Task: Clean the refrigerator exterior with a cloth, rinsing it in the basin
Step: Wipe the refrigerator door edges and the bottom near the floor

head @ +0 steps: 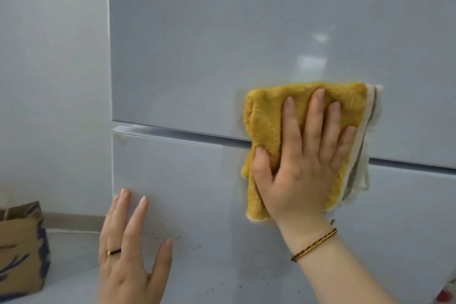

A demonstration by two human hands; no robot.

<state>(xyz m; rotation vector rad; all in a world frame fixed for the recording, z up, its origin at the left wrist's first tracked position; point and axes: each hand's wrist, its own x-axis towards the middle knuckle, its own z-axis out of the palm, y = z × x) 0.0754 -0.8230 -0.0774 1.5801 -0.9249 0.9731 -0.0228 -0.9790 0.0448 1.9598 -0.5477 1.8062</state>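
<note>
The pale grey-blue refrigerator (222, 44) fills most of the view, with a dark seam (185, 134) between its upper and lower doors. A folded mustard-yellow cloth (266, 116) with a white and grey edge lies flat over that seam at the right. My right hand (303, 163) presses it against the fridge with straight, spread fingers. My left hand (130, 249), wearing a ring, rests flat with straight fingers on the lower door at the lower left. Small dark specks dot the lower door below the hands. No basin is in view.
A brown paper bag (22, 249) with dark blue print stands on the floor at the lower left, beside the white wall (49, 81). A small red and white object (447, 294) shows at the bottom right corner.
</note>
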